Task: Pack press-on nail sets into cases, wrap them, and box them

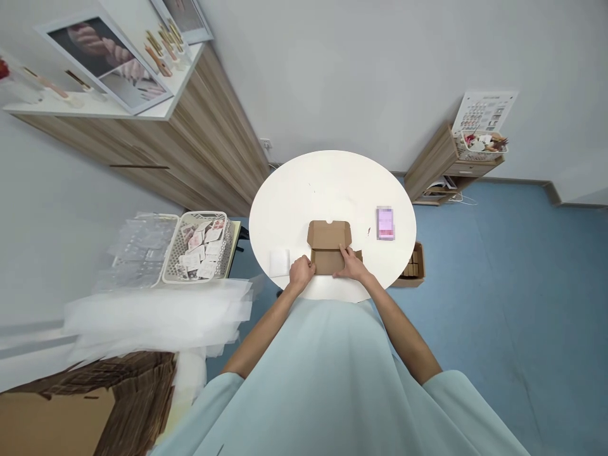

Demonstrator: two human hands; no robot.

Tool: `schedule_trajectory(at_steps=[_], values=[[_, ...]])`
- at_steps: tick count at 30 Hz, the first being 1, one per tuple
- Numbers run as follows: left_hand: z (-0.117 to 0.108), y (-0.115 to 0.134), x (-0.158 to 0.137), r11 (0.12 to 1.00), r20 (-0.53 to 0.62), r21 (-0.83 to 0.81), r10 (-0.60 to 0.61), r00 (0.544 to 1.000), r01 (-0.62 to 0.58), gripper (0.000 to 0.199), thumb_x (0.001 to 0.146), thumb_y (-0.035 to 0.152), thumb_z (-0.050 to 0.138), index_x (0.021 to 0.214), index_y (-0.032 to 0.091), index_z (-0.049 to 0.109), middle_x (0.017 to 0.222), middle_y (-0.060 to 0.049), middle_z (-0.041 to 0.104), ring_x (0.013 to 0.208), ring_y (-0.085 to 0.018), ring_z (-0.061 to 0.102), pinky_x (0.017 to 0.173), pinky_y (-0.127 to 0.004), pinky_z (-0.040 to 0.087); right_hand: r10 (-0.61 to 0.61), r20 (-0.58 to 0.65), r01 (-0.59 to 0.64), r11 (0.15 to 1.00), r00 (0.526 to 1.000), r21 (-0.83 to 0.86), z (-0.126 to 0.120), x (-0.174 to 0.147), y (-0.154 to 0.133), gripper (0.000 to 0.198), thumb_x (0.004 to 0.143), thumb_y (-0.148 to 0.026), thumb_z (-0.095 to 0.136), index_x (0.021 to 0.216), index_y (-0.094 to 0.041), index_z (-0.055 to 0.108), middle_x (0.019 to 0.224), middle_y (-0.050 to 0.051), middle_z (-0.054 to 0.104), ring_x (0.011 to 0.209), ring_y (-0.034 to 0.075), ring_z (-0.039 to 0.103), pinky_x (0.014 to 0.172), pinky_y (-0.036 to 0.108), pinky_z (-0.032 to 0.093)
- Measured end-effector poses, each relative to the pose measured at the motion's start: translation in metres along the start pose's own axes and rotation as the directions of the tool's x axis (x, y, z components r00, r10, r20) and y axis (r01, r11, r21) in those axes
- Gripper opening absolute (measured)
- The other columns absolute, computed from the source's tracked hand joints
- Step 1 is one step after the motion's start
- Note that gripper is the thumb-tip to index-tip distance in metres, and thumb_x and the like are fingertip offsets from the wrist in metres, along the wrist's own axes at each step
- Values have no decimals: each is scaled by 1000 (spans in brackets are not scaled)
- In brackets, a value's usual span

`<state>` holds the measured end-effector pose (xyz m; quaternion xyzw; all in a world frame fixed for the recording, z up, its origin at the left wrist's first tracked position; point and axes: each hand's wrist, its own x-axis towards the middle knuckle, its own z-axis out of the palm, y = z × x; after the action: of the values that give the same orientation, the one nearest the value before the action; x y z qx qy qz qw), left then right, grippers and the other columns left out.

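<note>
On the white round table lies a small brown cardboard box, partly folded, its lid flap raised on the far side and a side flap sticking out at the right. My left hand is closed on the box's left front corner. With thumb and fingers apart across the front right part, my right hand grips the box's front wall. A white padded packet lies just left of my left hand. Farther right on the table is a phone-like thing with a blurred pink and purple face.
The white table stands near the wall. To the left are a white basket of printed packets, white foam sheets and stacked flat cardboard. A carton of small boxes sits on the floor at right, below a wooden cabinet.
</note>
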<state>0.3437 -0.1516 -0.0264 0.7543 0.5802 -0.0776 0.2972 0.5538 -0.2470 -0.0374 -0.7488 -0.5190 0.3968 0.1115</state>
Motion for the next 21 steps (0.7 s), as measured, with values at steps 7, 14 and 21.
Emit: schedule_trajectory(at_steps=[7, 14, 21], values=[[-2, 13, -3, 993, 1, 117, 4, 1000, -4, 15, 98, 18, 54, 106, 15, 66, 106, -16, 74, 101, -31, 71, 77, -36, 50, -5, -57, 6, 1000, 998, 18, 0, -5, -1, 115, 75, -44, 90, 169, -27, 26, 170, 19, 29, 137, 37, 57, 104, 46, 54], [-1, 17, -3, 992, -2, 125, 3, 1000, -2, 16, 100, 17, 51, 107, 15, 66, 109, -17, 74, 103, -31, 71, 80, -36, 51, 183, -534, -75, 973, 826, 217, -8, -33, 36, 45, 100, -45, 54, 135, -17, 60, 125, 14, 69, 96, 24, 69, 87, 38, 55], [3, 17, 0, 993, -4, 119, -2, 1000, 2, 18, 99, 16, 50, 108, 14, 66, 108, -17, 73, 103, -31, 71, 82, -37, 52, 332, -360, -244, 932, 872, 270, -2, -45, 54, 19, 95, -39, 55, 94, -22, 63, 93, 8, 76, 91, 25, 70, 83, 33, 51]])
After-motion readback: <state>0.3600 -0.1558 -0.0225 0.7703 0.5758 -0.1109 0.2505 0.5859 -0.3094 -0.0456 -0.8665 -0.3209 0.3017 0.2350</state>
